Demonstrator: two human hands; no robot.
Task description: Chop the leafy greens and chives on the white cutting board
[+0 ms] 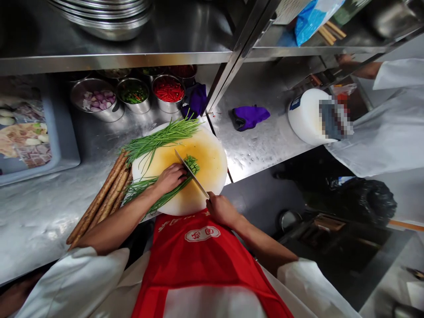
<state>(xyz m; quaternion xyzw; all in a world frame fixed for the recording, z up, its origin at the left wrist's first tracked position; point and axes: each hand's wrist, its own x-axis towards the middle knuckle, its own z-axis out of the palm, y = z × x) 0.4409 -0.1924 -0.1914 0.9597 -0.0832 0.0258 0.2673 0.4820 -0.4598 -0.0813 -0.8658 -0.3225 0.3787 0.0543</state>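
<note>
On the round white cutting board (212,176), stained yellow in the middle, my left hand (171,179) presses down a bundle of garlic chives (167,198) with curled fingers. My right hand (222,209) grips the handle of a kitchen knife (194,174), its blade standing across the bundle just beside my left fingertips. Short cut pieces (192,163) lie heaped on the blade's far side. A second bunch of long chives (162,139) rests along the board's back left edge. Several long brown roots (102,198) lie left of the board, partly under my left forearm.
Metal pots hold shallots (98,100), green chillies (133,92) and red chillies (168,89) behind the board. A grey bin (62,150) of food packs stands left. A purple cloth (251,117) and a white bucket (308,117) are right, near another person's sleeve (399,79). A steel shelf (185,58) hangs above.
</note>
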